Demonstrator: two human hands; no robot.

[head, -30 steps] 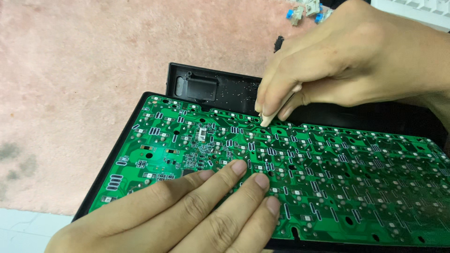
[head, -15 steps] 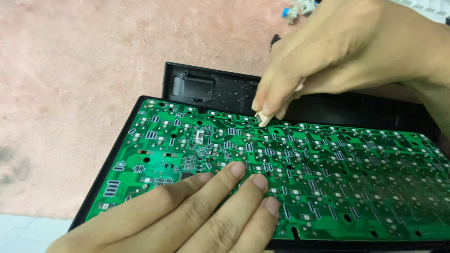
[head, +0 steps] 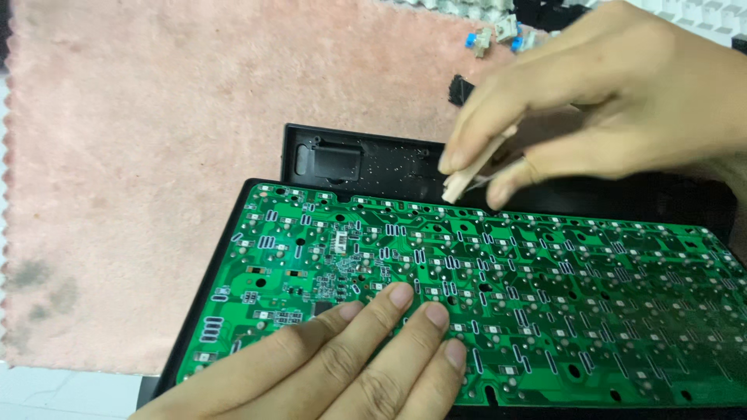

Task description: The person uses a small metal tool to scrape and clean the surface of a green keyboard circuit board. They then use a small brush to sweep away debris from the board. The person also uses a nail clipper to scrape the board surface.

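A green keyboard circuit board (head: 545,288) lies solder side up in a black frame. My left hand (head: 342,365) rests flat on its near left part, fingers together, pressing it down. My right hand (head: 599,101) hovers over the board's far edge and pinches a small pale stick-like tool (head: 461,180), whose tip is just above the edge of the board. Behind the board sits a black plastic keyboard case (head: 350,159) with dust specks.
Everything lies on a pink cloth mat (head: 140,155) with dark stains at its lower left. Several loose key switches with blue stems (head: 498,35) and white keycaps (head: 700,12) lie at the top edge. A small black part (head: 459,89) sits near my right hand.
My right hand has lifted the tool's tip off the board and drawn it up toward the far edge. The left hand has stayed in place.
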